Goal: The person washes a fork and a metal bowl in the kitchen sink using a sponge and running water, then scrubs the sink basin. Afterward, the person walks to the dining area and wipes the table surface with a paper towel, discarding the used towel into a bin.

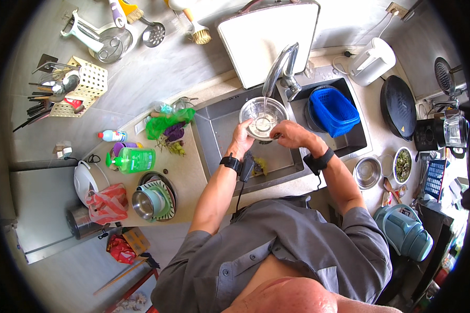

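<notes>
A round metal bowl [263, 117] is held under the running kitchen faucet [276, 70], over the large left basin of a steel sink [219, 121]. My left hand [243, 137] grips the bowl's near left rim. At the near right rim is my right hand [291, 134], its fingers bent; whether they pinch the rim or something small is unclear. Water falls into the bowl. Yellow-green plant scraps [261, 166] lie in the basin near my left wrist. Blue plastic baskets [334, 111] stand in the right basin.
Left of the sink are a green pump bottle [138, 160], a green mesh bag [160, 126] and stacked bowls [145, 204]. On the right are a white electric kettle [372, 62], a black round pan [398, 107], an empty metal bowl [367, 173] and a bowl of chopped greens [402, 165].
</notes>
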{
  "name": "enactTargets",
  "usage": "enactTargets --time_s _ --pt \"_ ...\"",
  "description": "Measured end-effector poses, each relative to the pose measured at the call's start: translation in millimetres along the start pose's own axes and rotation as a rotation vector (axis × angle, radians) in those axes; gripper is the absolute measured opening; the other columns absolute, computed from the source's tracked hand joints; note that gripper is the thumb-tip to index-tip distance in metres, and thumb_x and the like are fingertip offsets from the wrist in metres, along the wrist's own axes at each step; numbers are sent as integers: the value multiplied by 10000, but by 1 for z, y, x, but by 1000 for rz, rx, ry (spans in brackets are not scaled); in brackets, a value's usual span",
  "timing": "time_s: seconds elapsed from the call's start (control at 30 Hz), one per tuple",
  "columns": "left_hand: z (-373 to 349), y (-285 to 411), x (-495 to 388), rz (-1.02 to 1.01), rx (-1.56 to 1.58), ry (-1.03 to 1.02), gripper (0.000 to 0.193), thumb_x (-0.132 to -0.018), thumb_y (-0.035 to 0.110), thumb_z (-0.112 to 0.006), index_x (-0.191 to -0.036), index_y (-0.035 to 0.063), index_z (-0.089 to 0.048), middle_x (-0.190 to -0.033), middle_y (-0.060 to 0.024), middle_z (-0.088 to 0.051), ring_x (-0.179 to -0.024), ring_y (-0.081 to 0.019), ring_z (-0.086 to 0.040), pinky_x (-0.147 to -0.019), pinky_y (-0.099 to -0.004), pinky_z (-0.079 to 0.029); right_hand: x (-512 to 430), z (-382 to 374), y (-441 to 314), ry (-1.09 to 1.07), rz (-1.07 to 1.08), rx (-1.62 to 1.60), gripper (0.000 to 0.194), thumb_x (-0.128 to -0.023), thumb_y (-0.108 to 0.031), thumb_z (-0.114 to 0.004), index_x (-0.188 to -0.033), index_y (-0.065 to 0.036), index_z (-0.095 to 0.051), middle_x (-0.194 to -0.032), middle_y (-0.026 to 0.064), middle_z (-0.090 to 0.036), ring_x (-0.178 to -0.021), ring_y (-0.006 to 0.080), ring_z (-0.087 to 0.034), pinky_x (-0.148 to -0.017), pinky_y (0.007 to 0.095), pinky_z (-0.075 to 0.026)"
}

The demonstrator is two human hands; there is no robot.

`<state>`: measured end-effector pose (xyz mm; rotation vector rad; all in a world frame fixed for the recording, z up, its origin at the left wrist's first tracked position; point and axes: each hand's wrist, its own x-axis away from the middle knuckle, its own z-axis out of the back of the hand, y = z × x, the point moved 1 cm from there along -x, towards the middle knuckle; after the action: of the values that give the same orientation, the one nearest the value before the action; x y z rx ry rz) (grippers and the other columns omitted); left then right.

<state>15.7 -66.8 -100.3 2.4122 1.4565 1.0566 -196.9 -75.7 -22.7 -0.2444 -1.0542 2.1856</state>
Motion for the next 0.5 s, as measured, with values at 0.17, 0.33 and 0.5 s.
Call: enactTargets --time_s 0.17,0.33,0.5 --pt "-6 -30 -2 -34 -72 29 415 -981 309 -544 -1279 22 -520 -1223 -105 -622 -1107 -244 -600 -1002 -401 -449 -38 -16 17 444 -300 58 354 -752 -46 -506 -1082 -23 -631 -1027 252 -658 -952 410 -636 -835 466 -502" --pt "-12 -16 2 -95 -157 10 480 -967 388 -562 -1300 46 -510 -1243 -81 -598 -1126 -212 -575 -985 -387 -455 -47 -34 26 -6 -20 -477 397 -782 -77 -528 -1164 -13 -616 -1008 228 -675 -985 355 -639 -876 406 -481" --pt "-12 -25 -1 -156 -279 33 566 -963 428 -560 -1340 17 -466 -1287 -99 -556 -1154 -198 -543 -977 -366 -454 -54 -30 34 551 -467 74 302 -814 -136 -536 -1048 34 -625 -1031 266 -666 -1000 382 -643 -850 444 -497"
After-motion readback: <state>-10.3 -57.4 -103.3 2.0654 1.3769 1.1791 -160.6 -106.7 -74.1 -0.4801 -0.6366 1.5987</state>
